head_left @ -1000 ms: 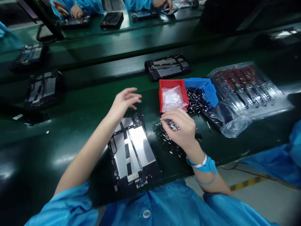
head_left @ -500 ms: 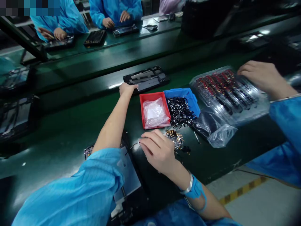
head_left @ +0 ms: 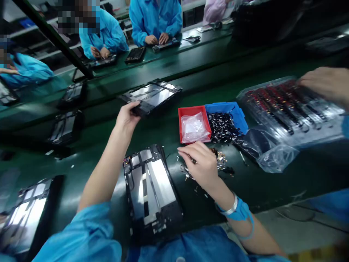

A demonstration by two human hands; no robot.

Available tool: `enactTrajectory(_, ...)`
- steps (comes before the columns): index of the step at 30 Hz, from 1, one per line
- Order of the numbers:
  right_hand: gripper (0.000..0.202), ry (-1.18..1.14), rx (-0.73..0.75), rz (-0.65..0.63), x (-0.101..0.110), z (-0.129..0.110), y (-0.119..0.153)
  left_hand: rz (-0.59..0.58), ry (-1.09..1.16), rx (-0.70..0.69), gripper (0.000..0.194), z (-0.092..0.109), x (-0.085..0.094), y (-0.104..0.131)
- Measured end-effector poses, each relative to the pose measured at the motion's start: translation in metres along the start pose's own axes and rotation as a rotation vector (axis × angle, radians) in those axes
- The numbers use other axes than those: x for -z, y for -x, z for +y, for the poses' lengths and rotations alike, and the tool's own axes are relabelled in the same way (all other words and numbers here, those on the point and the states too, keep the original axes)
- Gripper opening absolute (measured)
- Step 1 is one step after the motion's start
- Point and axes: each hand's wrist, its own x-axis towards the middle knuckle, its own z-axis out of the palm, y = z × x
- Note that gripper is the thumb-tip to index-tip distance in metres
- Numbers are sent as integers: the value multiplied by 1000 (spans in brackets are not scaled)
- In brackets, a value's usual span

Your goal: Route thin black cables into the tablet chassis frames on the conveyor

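Observation:
My left hand [head_left: 128, 117] grips the near-left edge of an opened tablet [head_left: 154, 95], thumb on top; the tablet is raised and tilted above the green bench. Fingertips pinched together, my right hand [head_left: 200, 163] hovers just in front of a red bin [head_left: 180, 125]; whatever is between the fingertips is too small to make out. Beneath and beside that hand lies a loose pile of small gold and black parts [head_left: 221, 157]. Straight in front of me rests another opened tablet [head_left: 160, 178], with silver battery panels showing, apparently on top of others.
A blue bin [head_left: 240, 116] of short black strips adjoins the red one, which holds a clear bag [head_left: 193, 127]. Right of them are a plastic bag [head_left: 278, 158] and a clear tray [head_left: 302, 134] under a co-worker's hand [head_left: 327, 85]. More tablets [head_left: 27, 214] line the left; co-workers sit opposite.
My left hand has lifted the far tablet off the bench and brought it leftward. The tablet in front of me has come into full view. My right hand stays pinched near the parts pile.

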Motion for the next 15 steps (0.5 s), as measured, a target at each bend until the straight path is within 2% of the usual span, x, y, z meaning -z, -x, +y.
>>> enactTrajectory(2, 13, -43, -39, 11, 3, -2, 0, 53, 24, -43, 16, 15, 49, 36)
enactTrajectory(4, 13, -94, -136, 10, 5, -3, -1, 118, 42, -94, 14, 20, 99, 78)
enactTrajectory(6, 11, -166, -290, 3, 5, -2, -2, 184, -5, -128, 10, 12, 144, 123)
enactTrajectory(8, 7, -269, -450, -3, 4, 1, -3, 204, -54, -119, 8, -7, 182, 167)
enactTrajectory(11, 8, -405, -592, 16, 1, 5, -5, 211, -72, -65, 12, -49, 221, 225)
enactTrajectory(13, 15, -448, -626, 44, 0, 2, -5, 210, -79, -25, 16, -78, 236, 253)
enactTrajectory(15, 19, -475, -642, 28, -1, -7, -5, 180, -62, 34, 25, -100, 242, 269)
